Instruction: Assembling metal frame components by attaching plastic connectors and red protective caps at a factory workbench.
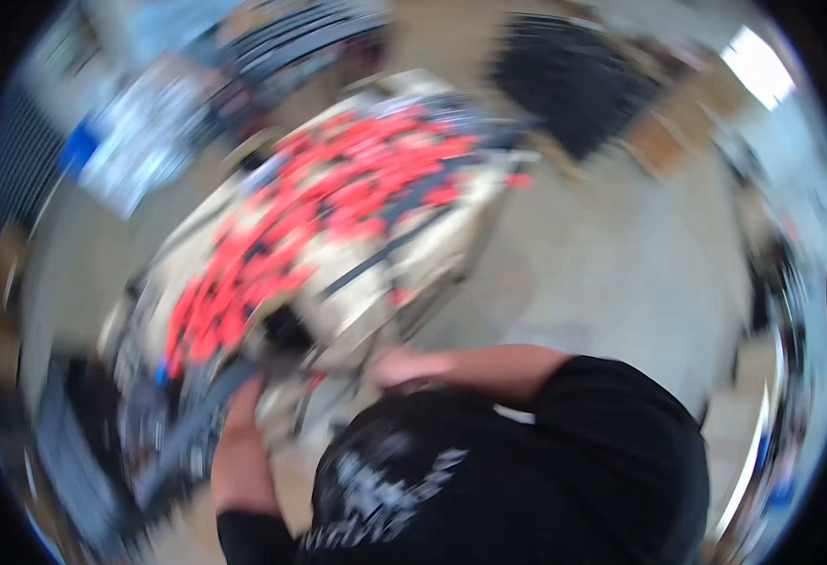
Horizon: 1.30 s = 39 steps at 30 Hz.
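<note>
Motion smears the whole head view. My right hand (396,366) is at the near edge of a pale table (343,325), its fingers too blurred to read. My left hand (251,377) is low at the table's near left corner, beside a dark bundle (286,330) whose kind I cannot make out. A long grey strip-like piece (192,424) runs up to the left hand; whether the hand grips it is unclear. Many small red pieces (357,202) lie spread over the table, mixed with dark ones. A thin dark bar (376,259) lies across the bare part of the tabletop.
Dark grey panels or cases (79,461) stand at the lower left. Clear plastic-wrapped goods (145,132) are at the upper left. Beyond the table lies a black ridged mat or stack (578,85), with brown cardboard boxes (682,122) next to it. Grey floor (602,273) extends to the right.
</note>
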{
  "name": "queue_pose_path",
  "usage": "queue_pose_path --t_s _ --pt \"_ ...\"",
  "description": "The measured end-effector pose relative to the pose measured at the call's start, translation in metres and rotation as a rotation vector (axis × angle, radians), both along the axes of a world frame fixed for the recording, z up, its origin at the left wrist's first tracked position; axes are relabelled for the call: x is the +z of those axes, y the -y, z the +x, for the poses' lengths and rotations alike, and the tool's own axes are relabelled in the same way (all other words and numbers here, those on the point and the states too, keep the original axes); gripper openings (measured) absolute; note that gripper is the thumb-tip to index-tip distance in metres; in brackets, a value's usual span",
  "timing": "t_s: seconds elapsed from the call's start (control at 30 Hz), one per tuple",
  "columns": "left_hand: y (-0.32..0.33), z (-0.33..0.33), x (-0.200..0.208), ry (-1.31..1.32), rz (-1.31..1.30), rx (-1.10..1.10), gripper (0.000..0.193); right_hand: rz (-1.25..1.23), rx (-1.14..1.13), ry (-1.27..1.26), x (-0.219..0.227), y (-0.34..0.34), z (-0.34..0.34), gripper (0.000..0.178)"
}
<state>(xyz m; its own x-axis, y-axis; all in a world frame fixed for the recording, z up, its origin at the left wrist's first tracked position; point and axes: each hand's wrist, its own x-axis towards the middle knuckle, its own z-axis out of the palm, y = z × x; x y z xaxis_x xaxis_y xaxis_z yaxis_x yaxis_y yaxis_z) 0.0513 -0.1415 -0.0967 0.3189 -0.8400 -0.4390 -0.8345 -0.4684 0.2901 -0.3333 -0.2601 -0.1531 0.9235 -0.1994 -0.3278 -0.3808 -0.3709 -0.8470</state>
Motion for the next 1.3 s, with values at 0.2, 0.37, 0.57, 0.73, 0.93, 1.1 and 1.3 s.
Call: queue_pose_path --t_s 0.2,0.37,0.57,0.73,0.93,1.1,1.3 --pt "-0.006 0.029 -0.068 -0.016 -0.308 0.530 0.048 0.254 -0.347 -0.289 0.037 0.005 0.023 0.016" --pt "-0.021 0.020 -0.012 -0.412 -0.566 0.858 0.040 -0.199 0.034 0.009 0.069 0.012 0.017 0.023" --pt "-0.076 -0.039 0.065 -0.747 -0.600 0.774 0.026 0.647 -0.506 -0.122 0.151 -0.002 0.018 0.031" --pt "-0.056 -0.148 0.180 -0.702 -0.452 0.172 0.043 1.042 -0.288 -0.089 0.185 0.000 0.041 0.046" --pt "-0.041 -0.171 0.217 -0.583 -0.620 -0.045 0.052 1.103 -0.072 -0.180 0.212 -0.008 0.080 0.024" --pt "-0.075 -0.168 0.212 -0.473 -0.842 0.372 0.055 1.311 -0.028 -0.187 0.200 -0.005 0.104 0.030" --pt "-0.094 -0.171 0.233 -0.162 -0.805 0.182 0.038 1.690 -0.061 -0.058 0.231 -0.030 0.121 0.052"
